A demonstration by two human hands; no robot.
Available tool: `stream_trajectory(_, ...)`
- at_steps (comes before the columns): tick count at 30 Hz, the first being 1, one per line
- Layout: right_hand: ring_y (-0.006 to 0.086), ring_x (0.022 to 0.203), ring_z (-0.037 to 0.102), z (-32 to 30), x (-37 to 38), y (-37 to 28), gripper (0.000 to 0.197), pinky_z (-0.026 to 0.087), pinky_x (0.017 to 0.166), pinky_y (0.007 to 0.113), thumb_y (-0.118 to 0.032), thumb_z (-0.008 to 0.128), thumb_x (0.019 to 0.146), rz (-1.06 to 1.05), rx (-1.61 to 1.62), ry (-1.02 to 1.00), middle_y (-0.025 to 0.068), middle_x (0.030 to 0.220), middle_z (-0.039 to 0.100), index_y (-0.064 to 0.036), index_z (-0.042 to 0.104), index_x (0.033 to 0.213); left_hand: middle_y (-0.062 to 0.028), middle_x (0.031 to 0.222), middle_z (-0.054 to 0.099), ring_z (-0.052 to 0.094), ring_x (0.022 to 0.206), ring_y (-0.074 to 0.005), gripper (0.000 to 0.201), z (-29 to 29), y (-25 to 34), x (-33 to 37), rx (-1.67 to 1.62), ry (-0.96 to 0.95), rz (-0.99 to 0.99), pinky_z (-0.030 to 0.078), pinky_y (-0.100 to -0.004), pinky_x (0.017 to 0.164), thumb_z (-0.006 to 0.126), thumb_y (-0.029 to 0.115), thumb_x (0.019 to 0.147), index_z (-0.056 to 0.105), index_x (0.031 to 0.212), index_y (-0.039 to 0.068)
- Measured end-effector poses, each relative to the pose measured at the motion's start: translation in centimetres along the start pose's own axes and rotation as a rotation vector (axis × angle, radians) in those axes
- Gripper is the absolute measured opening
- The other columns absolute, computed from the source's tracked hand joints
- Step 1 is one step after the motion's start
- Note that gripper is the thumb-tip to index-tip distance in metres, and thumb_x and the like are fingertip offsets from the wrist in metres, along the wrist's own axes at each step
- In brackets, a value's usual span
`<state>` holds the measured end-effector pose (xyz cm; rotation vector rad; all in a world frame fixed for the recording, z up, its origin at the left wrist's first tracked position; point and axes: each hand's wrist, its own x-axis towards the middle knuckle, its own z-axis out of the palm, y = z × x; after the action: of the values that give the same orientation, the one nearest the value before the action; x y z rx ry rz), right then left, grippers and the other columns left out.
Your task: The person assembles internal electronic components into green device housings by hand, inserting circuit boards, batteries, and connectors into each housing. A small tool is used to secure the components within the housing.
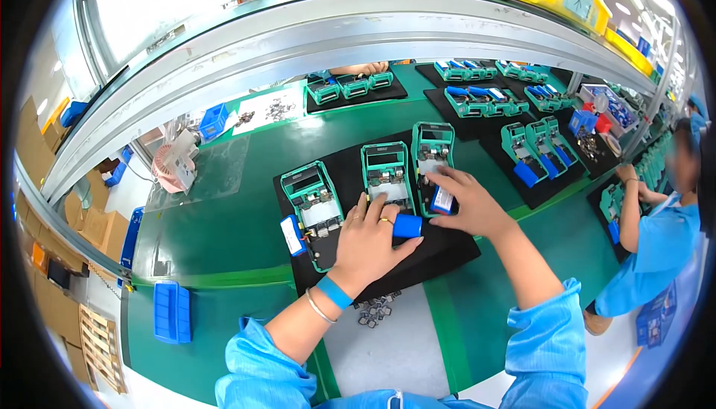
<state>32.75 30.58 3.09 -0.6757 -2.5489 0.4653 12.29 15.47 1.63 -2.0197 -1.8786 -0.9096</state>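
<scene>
Here, two blue batteries [407,226] [443,199] lie in the crook of both hands [365,240] [474,204], whether pinched unclear.

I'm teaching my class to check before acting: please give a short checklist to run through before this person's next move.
1. Left housing, middle housing and right housing on the mat: ok.
2. Left battery inside its housing: not ok, it lies outside, at the left side.
3. Firm hold of left hand on middle battery: cannot tell.
4. Firm hold of right hand on right battery: cannot tell.
5. Blue bin off the mat: ok.
</scene>
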Motion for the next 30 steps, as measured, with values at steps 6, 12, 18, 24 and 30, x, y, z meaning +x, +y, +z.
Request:
stream_trajectory(6,0.0417,0.128,0.052,0.8,-2.3,-1.6,0.08,0.046,0.108,0.048,-0.034,0.086,0.074,-0.014,-0.142,0.018,0.0125,0.143,0.051,-0.0258,0.051,0.146,-0.0175,0.144,0.049,0.037,0.143,-0.041,0.061,-2.0,-0.4,-1.0,0.015,-0.088,0.233,0.031,-0.0588,0.116,0.083,0.043,0.076,0.063,0.123,0.009)
stream_trajectory(12,0.0412,0.141,0.042,-1.2,-1.0,-1.0,0.083,0.043,0.113,0.047,-0.018,0.088,0.073,-0.152,-0.079,-0.165,0.0156,0.153,0.043,-0.0254,0.051,0.147,-0.0166,0.124,0.059,0.057,0.119,-0.0389,0.05,-2.1,-1.9,-0.2,-0.348,-0.225,0.208,0.034,-0.0582,0.114,0.081,0.032,0.082,0.057,0.117,0.006)
stream_trajectory(18,0.0405,0.137,0.047,1.6,-4.5,-5.0,0.069,0.044,0.107,0.048,-0.013,0.08,0.078,-0.115,-0.261,0.204,0.0154,0.152,0.046,-0.0187,0.056,0.143,-0.0129,0.101,0.068,0.064,0.102,-0.0316,0.029,-3.9,-5.4,1.1,0.002,0.242,0.116,0.042,-0.0555,0.101,0.06,0.007,0.092,0.064,0.121,0.007)
stream_trajectory(24,0.037,0.131,0.052,6.3,-8.2,-9.1,0.054,0.044,0.107,0.047,-0.007,0.076,0.079,-0.074,-0.019,0.293,0.0144,0.142,0.055,-0.0103,0.063,0.132,-0.0152,0.134,0.057,0.052,0.127,-0.037,0.044,-3.7,-5.8,-0.2,0.051,0.219,0.158,0.038,-0.0498,0.107,0.073,0.017,0.084,0.066,0.127,0.01)
stream_trajectory(30,0.0358,0.111,0.061,10.8,-8.7,-10.3,0.034,0.051,0.093,0.045,0.0,0.075,0.079,-0.01,0.165,0.434,0.014,0.115,0.066,-0.0064,0.067,0.111,-0.0205,0.149,0.046,0.041,0.142,-0.0398,0.055,-1.9,-5.5,-2.0,0.072,-0.154,0.218,0.035,-0.0553,0.116,0.07,0.031,0.09,0.057,0.14,0.012)
